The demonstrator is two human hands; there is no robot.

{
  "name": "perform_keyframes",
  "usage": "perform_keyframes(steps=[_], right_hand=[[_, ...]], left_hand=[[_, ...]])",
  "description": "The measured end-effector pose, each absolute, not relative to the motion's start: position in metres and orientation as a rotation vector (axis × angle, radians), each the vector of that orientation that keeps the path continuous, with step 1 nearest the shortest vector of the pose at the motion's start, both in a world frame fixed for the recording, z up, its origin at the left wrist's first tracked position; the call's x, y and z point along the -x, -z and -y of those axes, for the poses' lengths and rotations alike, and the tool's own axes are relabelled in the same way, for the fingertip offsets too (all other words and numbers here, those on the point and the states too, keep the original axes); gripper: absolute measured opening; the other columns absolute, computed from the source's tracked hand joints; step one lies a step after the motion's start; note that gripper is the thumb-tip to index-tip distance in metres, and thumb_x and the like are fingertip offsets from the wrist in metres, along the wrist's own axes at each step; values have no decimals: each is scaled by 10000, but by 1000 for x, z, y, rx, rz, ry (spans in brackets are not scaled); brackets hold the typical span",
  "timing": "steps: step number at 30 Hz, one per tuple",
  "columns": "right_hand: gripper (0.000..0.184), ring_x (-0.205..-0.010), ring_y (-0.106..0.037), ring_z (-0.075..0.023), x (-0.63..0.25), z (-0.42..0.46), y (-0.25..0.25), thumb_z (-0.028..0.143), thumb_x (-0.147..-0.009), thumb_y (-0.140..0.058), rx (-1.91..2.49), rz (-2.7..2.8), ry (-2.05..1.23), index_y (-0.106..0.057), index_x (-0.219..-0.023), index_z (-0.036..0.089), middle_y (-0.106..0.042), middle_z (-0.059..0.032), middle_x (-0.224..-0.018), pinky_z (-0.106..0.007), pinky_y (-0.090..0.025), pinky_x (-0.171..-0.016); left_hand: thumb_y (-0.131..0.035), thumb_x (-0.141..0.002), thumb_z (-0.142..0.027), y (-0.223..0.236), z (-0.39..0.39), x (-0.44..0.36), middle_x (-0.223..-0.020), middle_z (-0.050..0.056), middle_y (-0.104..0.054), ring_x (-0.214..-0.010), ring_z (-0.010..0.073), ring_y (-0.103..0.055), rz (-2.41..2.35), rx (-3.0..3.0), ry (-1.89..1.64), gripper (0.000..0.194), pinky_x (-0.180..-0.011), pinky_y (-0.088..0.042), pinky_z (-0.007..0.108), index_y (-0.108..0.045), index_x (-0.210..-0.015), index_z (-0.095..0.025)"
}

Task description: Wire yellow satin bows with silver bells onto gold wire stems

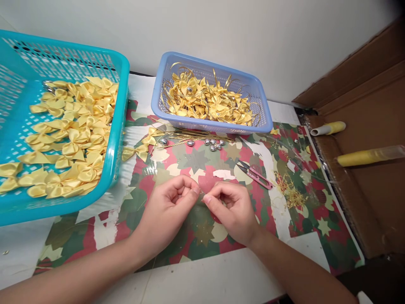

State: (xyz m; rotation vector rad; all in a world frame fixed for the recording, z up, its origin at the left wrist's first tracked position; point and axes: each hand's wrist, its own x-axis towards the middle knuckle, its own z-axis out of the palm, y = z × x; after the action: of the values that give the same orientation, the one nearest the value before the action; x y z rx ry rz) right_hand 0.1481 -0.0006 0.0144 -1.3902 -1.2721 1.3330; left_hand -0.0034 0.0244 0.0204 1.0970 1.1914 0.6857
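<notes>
My left hand [169, 207] and my right hand [232, 209] meet above the patterned mat [202, 177], fingertips pinched together. Both are closed on something too thin to make out between them. Behind the hands lie loose yellow satin bows [136, 152], thin gold wires [190, 136] and several small silver bells [213, 144]. Red thread snips [256, 175] lie just beyond my right hand.
A teal basket [118, 126] of plain yellow bows stands at the left. A blue basket [210, 124] of bows with gold wire loops sits at the back centre. Gold wire scraps [292, 194] lie at the right. A cardboard box [363, 139] holds yellow thread spools [329, 128].
</notes>
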Motion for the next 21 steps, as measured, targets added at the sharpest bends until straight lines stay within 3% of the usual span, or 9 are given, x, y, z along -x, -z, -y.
perform_keyframes(steps=[21], right_hand=[[250,-470,-356,-65,-149,0,-14,177,-799,-590,1398,1270,-1332,-490,-569,171,-402,58,-507,-196,-305,-434]], left_hand=[[-532,-827,-355,-19,-25,4,-478,-94,-347,-414,59,-289,-1180,-1103,-677,210,-355,-207,162,-535,-698,-190]])
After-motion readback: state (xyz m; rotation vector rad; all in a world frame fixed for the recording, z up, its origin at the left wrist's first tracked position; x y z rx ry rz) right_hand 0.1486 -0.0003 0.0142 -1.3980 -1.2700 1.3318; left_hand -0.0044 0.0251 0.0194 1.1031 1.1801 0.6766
